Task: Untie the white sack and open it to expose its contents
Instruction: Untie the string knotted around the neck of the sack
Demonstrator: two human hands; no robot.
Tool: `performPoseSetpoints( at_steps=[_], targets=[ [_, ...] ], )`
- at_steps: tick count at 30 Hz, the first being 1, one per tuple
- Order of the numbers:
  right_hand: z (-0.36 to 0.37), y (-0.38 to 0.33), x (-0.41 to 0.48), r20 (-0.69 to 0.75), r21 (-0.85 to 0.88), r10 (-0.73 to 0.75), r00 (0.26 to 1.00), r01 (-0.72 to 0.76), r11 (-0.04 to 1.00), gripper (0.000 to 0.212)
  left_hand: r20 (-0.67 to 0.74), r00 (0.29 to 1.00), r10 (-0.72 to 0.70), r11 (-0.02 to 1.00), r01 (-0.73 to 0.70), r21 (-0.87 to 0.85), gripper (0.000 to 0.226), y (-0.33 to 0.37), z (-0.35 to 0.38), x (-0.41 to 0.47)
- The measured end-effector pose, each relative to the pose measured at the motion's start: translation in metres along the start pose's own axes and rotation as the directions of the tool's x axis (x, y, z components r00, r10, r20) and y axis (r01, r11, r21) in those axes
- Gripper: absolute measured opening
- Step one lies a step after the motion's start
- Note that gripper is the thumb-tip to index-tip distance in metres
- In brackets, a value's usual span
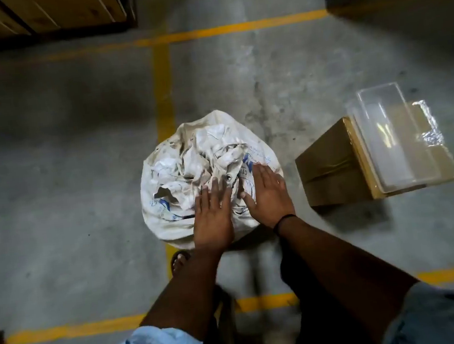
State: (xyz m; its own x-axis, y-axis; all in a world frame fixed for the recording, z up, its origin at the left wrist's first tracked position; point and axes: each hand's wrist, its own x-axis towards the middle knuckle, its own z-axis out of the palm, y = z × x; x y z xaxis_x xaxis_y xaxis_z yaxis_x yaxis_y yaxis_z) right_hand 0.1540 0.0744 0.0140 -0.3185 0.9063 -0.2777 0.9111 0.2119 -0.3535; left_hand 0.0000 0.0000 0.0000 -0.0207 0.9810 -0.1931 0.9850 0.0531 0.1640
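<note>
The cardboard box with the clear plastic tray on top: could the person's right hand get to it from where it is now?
Probably yes. The right hand lies open on the white sack, holding nothing, and the cardboard box sits just to its right on the floor, with only bare concrete between them.

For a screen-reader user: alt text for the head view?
Both hands, left hand and right hand, rest flat and open on a crumpled white sack on the concrete floor; a cardboard box sits to its right.
</note>
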Motion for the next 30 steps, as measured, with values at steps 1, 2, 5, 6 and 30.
performPoseSetpoints(
  at_steps=[1, 2, 5, 6, 30],
  targets=[
    [0.012, 0.005, 0.001, -0.01, 0.026, -0.005, 1.0, 0.005, 1.0, 0.078, 0.005, 1.0, 0.025, 1.0, -0.025, -0.01, 0.079, 0.002, 0.009, 0.002],
    [0.023, 0.01, 0.005, -0.024, 0.05, -0.014, 1.0, 0.015, 0.999, 0.078, -0.024, 0.999, 0.036, 0.999, -0.036, -0.019, 0.08, 0.001, 0.02, 0.004],
    [0.061, 0.021, 0.019, -0.053, 0.176, -0.025, 0.998, 0.034, 0.984, 0.076, -0.085, 0.994, 0.074, 0.997, -0.075, -0.011, 0.079, 0.0, 0.056, 0.013],
    [0.074, 0.02, 0.024, -0.077, 0.281, -0.025, 0.997, 0.045, 0.959, 0.073, -0.113, 0.991, 0.069, 0.997, -0.072, -0.029, 0.078, -0.001, 0.068, 0.017],
    [0.121, 0.035, -0.121, -0.233, 0.275, -0.245, 0.941, 0.305, 0.912, 0.065, -0.254, 0.966, 0.055, 0.973, 0.005, 0.229, 0.076, -0.001, 0.08, -0.105]
  ],
)
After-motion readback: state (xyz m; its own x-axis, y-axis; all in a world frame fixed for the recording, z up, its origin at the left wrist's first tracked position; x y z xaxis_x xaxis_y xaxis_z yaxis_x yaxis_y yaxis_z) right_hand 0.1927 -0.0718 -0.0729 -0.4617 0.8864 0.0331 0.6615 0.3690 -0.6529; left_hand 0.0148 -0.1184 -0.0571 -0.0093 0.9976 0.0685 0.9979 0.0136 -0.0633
